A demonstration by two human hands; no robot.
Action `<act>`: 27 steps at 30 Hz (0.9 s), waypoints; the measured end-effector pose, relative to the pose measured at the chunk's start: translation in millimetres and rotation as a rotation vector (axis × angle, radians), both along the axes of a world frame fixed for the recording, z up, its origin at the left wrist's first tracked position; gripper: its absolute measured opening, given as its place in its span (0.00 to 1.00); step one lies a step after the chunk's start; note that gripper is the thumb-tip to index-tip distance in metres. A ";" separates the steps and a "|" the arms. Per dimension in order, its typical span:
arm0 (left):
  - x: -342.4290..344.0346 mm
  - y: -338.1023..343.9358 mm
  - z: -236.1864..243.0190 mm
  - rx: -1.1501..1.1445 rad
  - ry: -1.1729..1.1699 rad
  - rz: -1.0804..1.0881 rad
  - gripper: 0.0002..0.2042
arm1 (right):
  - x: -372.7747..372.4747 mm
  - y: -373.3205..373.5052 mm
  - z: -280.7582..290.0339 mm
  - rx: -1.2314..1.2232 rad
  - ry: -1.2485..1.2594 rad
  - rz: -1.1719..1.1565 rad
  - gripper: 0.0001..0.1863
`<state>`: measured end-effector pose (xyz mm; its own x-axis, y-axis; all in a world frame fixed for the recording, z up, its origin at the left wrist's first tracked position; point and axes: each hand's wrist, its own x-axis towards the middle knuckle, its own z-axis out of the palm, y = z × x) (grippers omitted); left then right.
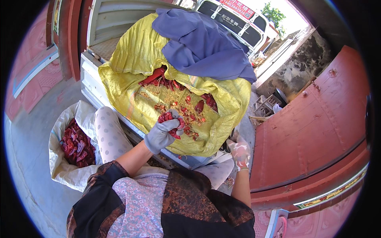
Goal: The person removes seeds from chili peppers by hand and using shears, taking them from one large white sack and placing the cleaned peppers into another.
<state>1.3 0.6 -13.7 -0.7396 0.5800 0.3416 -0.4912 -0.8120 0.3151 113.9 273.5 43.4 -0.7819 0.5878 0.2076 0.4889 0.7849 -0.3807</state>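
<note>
Smooth grey concrete floor point(31, 135) is flanked on the right by a broad red metal door point(309, 119), with a silver-grey metal vehicle bed point(90, 81) stood between. On the bed, a large yellow woven plastic sack point(129, 49) is laid open, partly covered by a dark blue cloth point(202, 43). Beside the person's left leg point(108, 135), an open white woven sack point(59, 168) is filled with dark red dried peppers point(77, 146). Larger red peppers point(152, 76) are seen in the yellow sack's mouth, behind scattered red scraps point(192, 117). A right hand in a camouflage-patterned glove point(240, 152) is held near that sack's edge; whether its fingers are closed cannot be told. Over the scraps, a small bunch of wrinkled red peppers point(166, 117) is gripped by a left hand in a grey glove point(159, 135), fingers curled tight. The step is judged to be pepper handling; for the next move, a secure grip seems called for.
</note>
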 end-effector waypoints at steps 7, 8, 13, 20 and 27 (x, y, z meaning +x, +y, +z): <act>1.1 -4.1 -9.2 0.019 -0.064 -0.040 0.11 | -16.9 9.5 -19.1 0.210 -0.275 0.007 0.18; 1.3 -5.7 -9.8 0.025 -0.083 -0.048 0.11 | -16.0 18.4 -23.1 0.199 -0.262 0.038 0.18; -0.6 -3.0 -13.9 0.049 -0.080 -0.005 0.11 | 26.9 113.0 -71.3 0.253 -0.375 0.207 0.20; -3.3 2.7 -21.5 0.037 -0.114 -0.017 0.11 | 91.0 7.9 -22.2 -0.548 0.107 0.126 0.13; 0.6 4.9 -17.6 0.045 -0.075 -0.049 0.11 | 46.2 -87.0 10.2 0.047 -0.088 0.495 0.33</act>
<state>1.9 5.5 -31.3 -0.7350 0.6014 0.3132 -0.5517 -0.7989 0.2395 160.1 186.5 53.7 -0.9804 0.1332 0.1454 0.0821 0.9460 -0.3136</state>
